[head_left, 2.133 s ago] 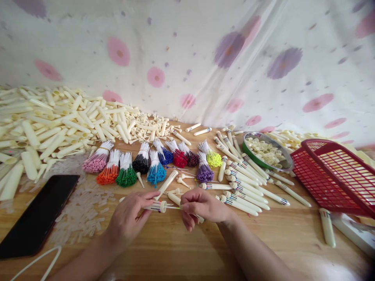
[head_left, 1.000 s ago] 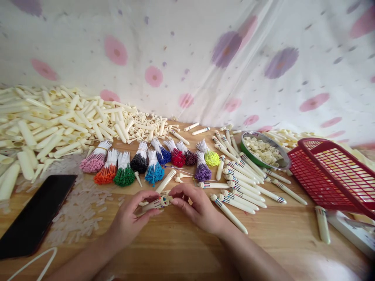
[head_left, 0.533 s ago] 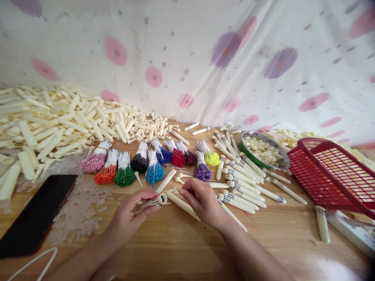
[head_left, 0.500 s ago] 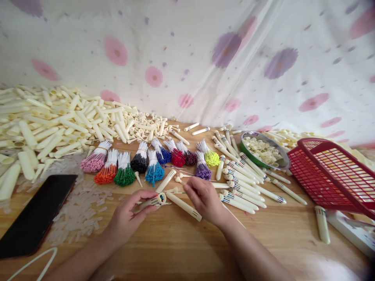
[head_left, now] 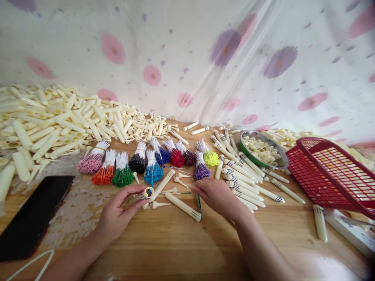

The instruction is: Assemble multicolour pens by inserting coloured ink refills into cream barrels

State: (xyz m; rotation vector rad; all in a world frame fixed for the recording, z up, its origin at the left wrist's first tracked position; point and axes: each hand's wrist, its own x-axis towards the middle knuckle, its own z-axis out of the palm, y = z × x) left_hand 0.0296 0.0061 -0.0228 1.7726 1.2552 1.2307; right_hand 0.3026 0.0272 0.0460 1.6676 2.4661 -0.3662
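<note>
My left hand point(head_left: 118, 210) is closed round a cream pen barrel point(head_left: 149, 192), whose open end faces me and shows several coloured refill ends inside. My right hand point(head_left: 218, 195) hovers just in front of the purple-tipped refill bundle point(head_left: 201, 168), its fingers bent together; what they pinch, if anything, is hidden. Under its fingertips a thin dark green strip point(head_left: 199, 206) slants down; I cannot tell whether it is held. Between the hands lie a loose barrel point(head_left: 183, 207) with slots, another barrel point(head_left: 164, 183), and small cream pointed pieces point(head_left: 181, 181).
Bundles of coloured refills point(head_left: 137, 160) stand in a row. A heap of cream barrels point(head_left: 49, 121) fills the back left. A phone point(head_left: 35, 214) lies at left. Finished-looking pens point(head_left: 243, 183), a green-sided bowl point(head_left: 244, 146) and a red basket point(head_left: 304, 179) are at right.
My right hand has moved a little right, away from the small cream pieces. My left hand has shifted slightly left with the barrel, its open end turned more toward me.
</note>
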